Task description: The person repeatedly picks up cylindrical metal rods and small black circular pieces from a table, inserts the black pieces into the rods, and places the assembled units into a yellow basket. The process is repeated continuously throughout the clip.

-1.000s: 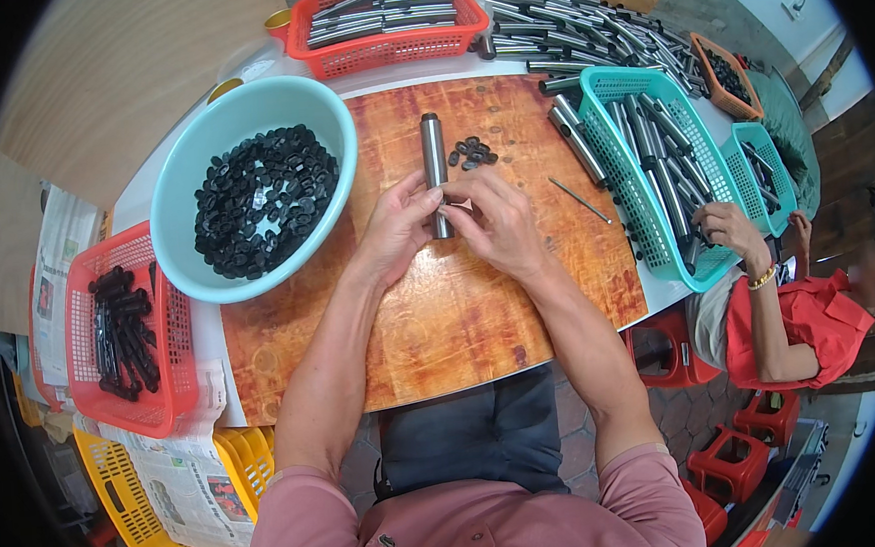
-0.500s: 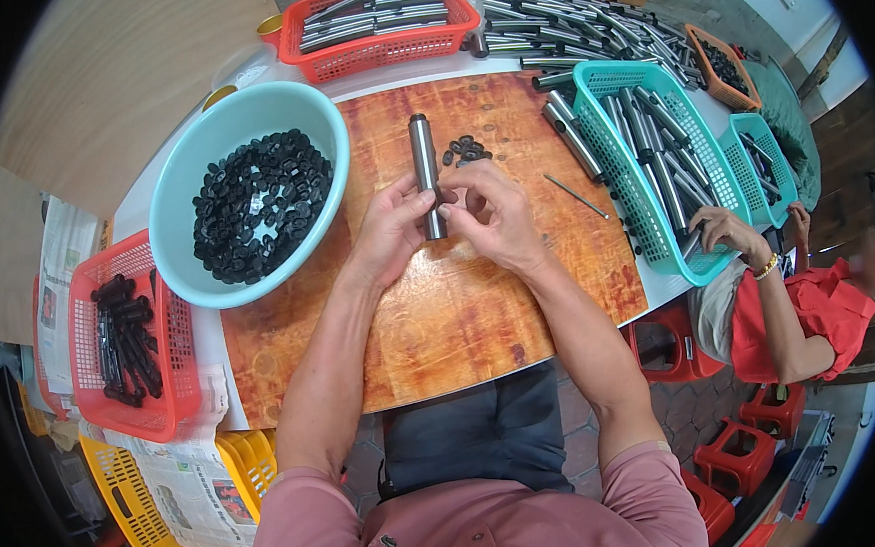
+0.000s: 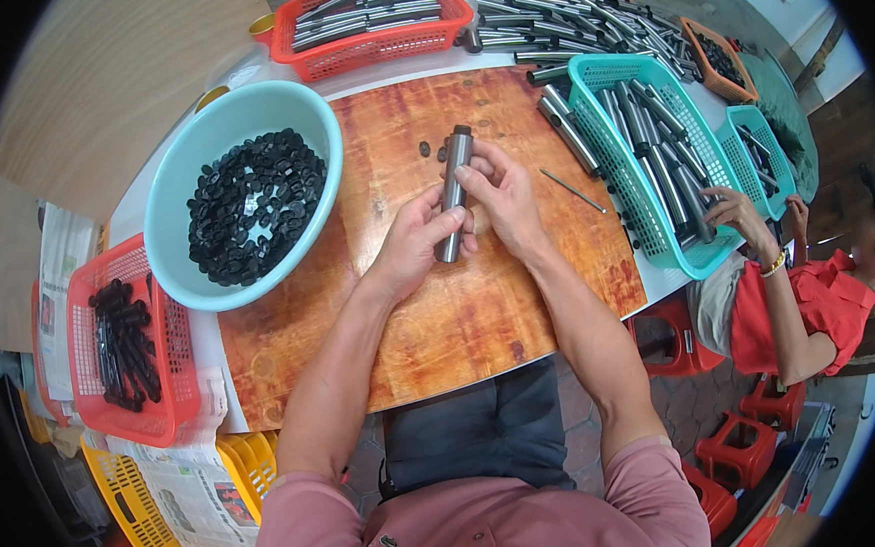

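Observation:
Both of my hands hold one shiny metal tube (image 3: 457,177) with a black end, tilted over the wooden board (image 3: 402,346). My left hand (image 3: 419,232) is closed round its lower part. My right hand (image 3: 500,191) grips its upper part, thumb pressed on the side. A few small black oval pieces (image 3: 425,149) lie on the board just beyond the tube, partly hidden by it and my right hand. To the right of my hands rests a thin metal rod (image 3: 573,191). At the left, a pale blue basin (image 3: 333,160) holds many more black pieces.
A red basket (image 3: 178,390) of black parts stands at left. Metal tubes fill a red basket (image 3: 374,54) at the back and a teal basket (image 3: 697,256) at right, with a tube pile (image 3: 582,19) behind. Another person's hand (image 3: 740,217) reaches to the teal basket.
The tube has turned from upright to a tilt and shifted slightly right. My right hand has moved from its lower end to its upper part. The other person's hand has moved slightly.

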`<state>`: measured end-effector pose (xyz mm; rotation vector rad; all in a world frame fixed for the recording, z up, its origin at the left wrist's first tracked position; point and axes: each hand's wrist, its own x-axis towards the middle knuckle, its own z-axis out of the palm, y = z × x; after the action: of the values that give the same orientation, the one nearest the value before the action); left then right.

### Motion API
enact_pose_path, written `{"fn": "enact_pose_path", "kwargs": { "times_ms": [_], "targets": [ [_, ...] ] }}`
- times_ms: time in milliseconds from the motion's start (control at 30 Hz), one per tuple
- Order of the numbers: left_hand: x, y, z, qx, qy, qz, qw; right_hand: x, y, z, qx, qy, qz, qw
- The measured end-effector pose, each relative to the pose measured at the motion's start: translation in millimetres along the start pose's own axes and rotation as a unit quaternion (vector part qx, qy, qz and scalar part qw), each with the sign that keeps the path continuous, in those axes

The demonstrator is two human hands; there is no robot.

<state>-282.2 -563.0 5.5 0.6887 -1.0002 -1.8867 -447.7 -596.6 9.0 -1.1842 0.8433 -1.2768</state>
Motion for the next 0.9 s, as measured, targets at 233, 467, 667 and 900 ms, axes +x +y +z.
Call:
{"fn": "enact_pose_path", "kwargs": {
  "times_ms": [233, 467, 667, 900],
  "targets": [
    [2, -1, 3, 0.074, -0.008, -0.004, 0.997, -1, -4, -5, 0.033, 0.02, 0.011, 0.999],
    [2, -4, -1, 0.086, -0.037, -0.014, 0.996, -3, -6, -4, 0.051, 0.019, 0.012, 0.998],
    [0, -1, 6, 0.149, -0.022, 0.022, 0.988, -3, -7, -2, 0.052, 0.004, -0.006, 0.999],
    [-1, 0, 1, 0.044, -0.05, -0.024, 0.997, -3, -1, -5, 0.063, -0.003, 0.019, 0.998]
  ]
}}
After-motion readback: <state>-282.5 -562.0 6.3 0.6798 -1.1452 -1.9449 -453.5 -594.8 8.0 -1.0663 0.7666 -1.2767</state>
